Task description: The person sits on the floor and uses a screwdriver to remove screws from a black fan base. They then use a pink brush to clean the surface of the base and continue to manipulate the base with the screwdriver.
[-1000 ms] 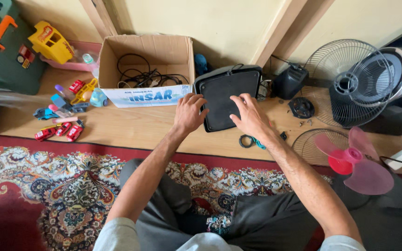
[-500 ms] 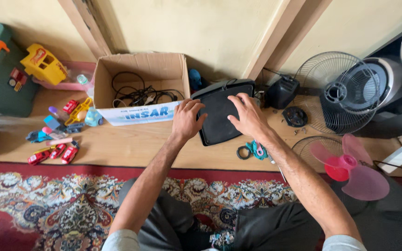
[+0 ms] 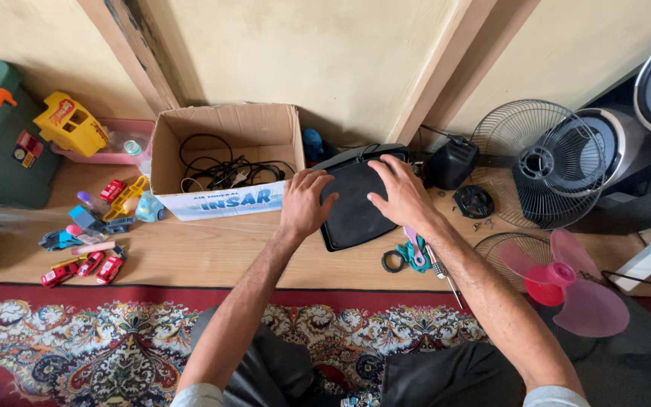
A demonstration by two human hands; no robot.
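Observation:
A flat black plastic fan base (image 3: 356, 211) lies on the wooden floor in front of me. My left hand (image 3: 304, 203) rests palm down on its left edge, fingers spread. My right hand (image 3: 401, 192) presses flat on its upper right part, fingers apart. Neither hand grips anything. Teal-handled scissors (image 3: 408, 256) and a screwdriver (image 3: 442, 271) lie just under my right wrist.
A cardboard box (image 3: 224, 200) holding black cables stands left of the base. Toy cars (image 3: 84, 267) and a yellow toy (image 3: 69, 124) lie far left. On the right are a wire fan guard (image 3: 536, 162), a pink fan blade (image 3: 574, 283), a black motor part (image 3: 450, 162) and a round black piece (image 3: 472, 202).
The view has shifted slightly, so the base and box sit a little lower in frame. Both hands stay flat on the black base, barely moved.

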